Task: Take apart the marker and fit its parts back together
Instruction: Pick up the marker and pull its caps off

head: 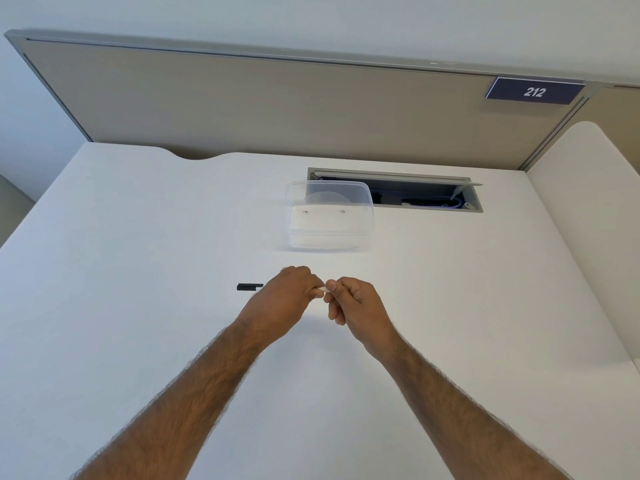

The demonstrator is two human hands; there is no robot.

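I see both hands — left (284,295), right (353,303) — pinching a slim white marker (321,289) at centre frame; black cap (250,287) left of them, "212" sign (535,92) upper right.

1. I see my left hand (284,296) and right hand (353,306) meeting above the white desk (138,271), both pinching a white marker body (322,289).
2. A black cap (249,287) lies on the desk just left of my left hand.
3. Beyond the hands sits a clear plastic container (329,216), with an open cable hatch (415,192) behind it.
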